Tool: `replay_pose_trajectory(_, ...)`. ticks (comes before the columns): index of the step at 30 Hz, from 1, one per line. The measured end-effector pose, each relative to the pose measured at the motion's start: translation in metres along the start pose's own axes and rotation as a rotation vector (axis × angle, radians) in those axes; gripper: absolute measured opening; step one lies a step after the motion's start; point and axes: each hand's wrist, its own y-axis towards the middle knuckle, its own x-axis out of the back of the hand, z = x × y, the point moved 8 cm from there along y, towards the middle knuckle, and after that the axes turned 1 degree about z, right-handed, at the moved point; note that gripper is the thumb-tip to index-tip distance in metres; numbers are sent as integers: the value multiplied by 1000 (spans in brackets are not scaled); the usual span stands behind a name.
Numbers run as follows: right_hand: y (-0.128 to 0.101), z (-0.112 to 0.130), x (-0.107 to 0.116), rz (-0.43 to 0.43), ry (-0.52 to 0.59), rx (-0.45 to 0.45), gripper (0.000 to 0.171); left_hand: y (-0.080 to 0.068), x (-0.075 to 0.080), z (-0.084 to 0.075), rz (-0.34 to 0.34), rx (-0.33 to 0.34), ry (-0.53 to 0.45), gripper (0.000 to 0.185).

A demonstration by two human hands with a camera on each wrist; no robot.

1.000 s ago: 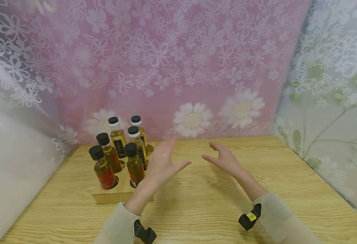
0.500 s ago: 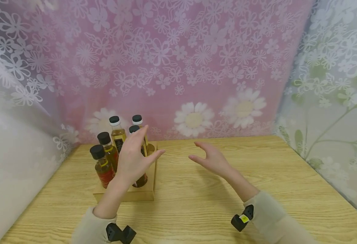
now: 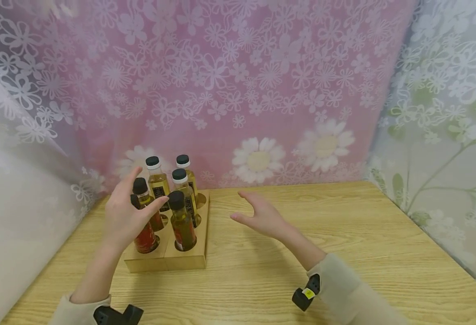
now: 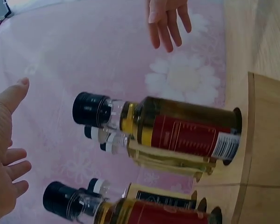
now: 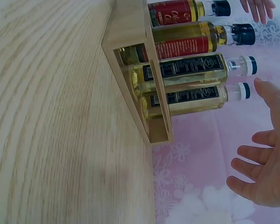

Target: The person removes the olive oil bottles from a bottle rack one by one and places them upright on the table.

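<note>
Wooden table, frame centre-left: both hands, left hand and right hand, fingers spread and empty, flank the bottle rack; squeeze evenly, low.

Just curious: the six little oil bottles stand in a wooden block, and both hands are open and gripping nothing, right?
Not quite: five bottles, not six, as the head view shows. They do stand in the wooden block, and the left hand and right hand are open, gripping nothing.

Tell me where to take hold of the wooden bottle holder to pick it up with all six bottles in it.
Grip the light wooden bottle holder by its two short side walls, one hand from the left and one from the right, low down near the table. It is a flat rectangular block, and the six upright glass oil bottles probably make it top-heavy. Left hand and right hand already flank it, open.
</note>
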Motion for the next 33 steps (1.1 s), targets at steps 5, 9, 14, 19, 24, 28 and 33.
replay_pose_trajectory(5,6,3,-17,47,78,-36,81,-4,11,33,90,116,9,92)
replay_pose_trajectory(9,11,5,-29,61,126,-49,87,-9,17,60,184,203,1,99)
replay_pose_trajectory(14,14,4,-45,88,191,-70,90,-19,17,89,290,271,-55,102)
replay_pose_trajectory(19,16,5,-63,141,240,-90,90,-31,12,115,405,317,-35,103)
replay_pose_trajectory(24,17,9,-81,187,216,-84,90,-44,0,135,524,342,-15,110)
replay_pose_trajectory(28,17,12,-93,221,179,-73,91,-54,-10,145,599,317,-21,109)
replay_pose_trajectory(33,14,14,-108,277,145,-61,94,-70,-25,154,708,354,-28,108)
